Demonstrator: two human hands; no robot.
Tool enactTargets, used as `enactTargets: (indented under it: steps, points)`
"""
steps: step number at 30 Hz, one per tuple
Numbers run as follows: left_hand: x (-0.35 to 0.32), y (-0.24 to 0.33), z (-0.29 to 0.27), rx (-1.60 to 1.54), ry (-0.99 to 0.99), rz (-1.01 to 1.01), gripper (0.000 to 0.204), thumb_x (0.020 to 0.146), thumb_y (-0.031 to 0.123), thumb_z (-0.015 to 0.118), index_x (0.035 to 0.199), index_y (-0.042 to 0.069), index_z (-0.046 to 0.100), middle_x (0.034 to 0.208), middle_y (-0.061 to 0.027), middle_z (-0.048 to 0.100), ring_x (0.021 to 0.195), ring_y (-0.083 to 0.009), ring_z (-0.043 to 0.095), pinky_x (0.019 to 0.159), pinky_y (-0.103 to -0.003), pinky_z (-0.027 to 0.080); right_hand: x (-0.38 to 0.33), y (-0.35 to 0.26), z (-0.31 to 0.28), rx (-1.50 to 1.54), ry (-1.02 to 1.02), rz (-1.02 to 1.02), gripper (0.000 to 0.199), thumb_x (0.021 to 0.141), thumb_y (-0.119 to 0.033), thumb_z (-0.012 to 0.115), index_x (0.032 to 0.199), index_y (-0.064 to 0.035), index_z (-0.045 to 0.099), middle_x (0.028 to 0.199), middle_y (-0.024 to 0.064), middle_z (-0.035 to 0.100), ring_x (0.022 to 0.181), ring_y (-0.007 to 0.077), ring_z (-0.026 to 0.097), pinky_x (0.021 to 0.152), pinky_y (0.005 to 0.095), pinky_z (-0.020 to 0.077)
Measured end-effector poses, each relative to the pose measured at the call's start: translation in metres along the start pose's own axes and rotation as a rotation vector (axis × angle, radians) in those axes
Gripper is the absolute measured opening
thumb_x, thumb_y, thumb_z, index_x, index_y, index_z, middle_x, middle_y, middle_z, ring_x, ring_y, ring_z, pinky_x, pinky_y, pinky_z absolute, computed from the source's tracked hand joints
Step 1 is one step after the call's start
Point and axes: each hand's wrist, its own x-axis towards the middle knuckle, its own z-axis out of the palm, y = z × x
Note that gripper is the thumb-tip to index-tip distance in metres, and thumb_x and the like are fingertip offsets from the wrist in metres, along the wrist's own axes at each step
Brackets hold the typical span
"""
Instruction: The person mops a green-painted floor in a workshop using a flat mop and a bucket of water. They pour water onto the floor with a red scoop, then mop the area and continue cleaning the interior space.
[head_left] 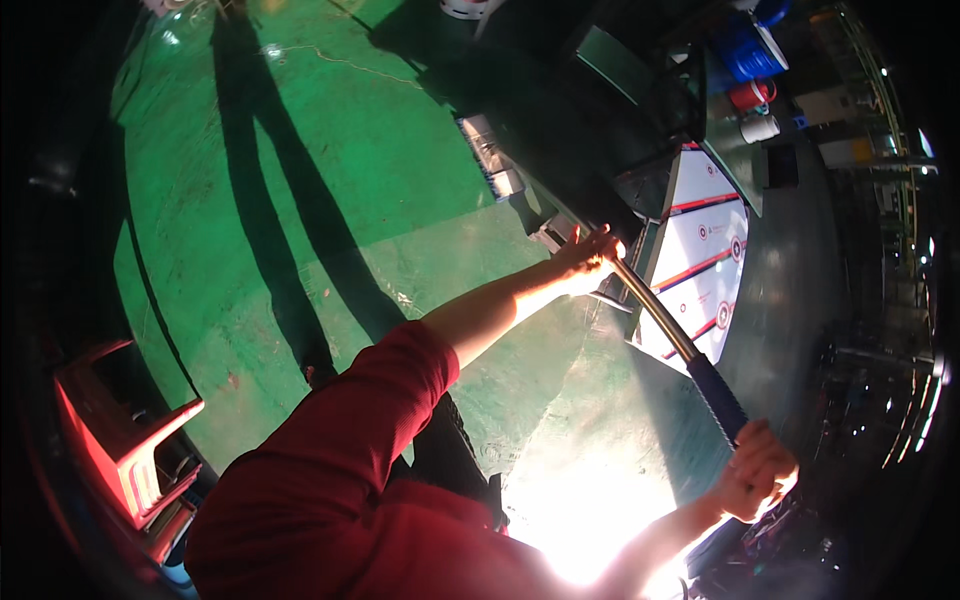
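A long metal bar (pixel 652 305) with a dark blue grip slants across the right half of the view, in front of me. My left hand (pixel 588 262) is closed around the bare metal shaft at the bar's farther part, its thumb raised. Around the near end, by the blue grip (pixel 716 396), my right hand (pixel 757 473) is closed in a fist. Red sleeves cover my upper arms. The bar's far end runs into dark shadow near a dark, boxy object, and what it meets there I cannot make out.
A white panel with red and blue stripes (pixel 698 240) stands just right of the bar. A shiny metal piece (pixel 490 157) lies farther off. At left is a red plastic stool (pixel 135 455). A blue drum (pixel 752 55) and red bucket (pixel 752 95) stand far right. Strong glare hits the green floor (pixel 400 130).
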Motion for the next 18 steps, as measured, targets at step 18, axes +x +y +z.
enactTargets:
  steps: [18]
  points:
    - [-0.09,0.063,0.042,-0.135,0.43,0.071,0.032,0.073,0.038,0.065,0.09,0.016,0.05,0.087,-0.0012,0.052,0.093,-0.021,0.049,0.088,-0.044,0.032,0.011,-0.046,-0.063,0.485,0.342,0.035,0.023,0.077,-0.014,0.042,0.056,-0.0124,0.033,0.046,-0.0027,0.021,0.044,0.0092,0.026,0.055,0.0281,0.0312]
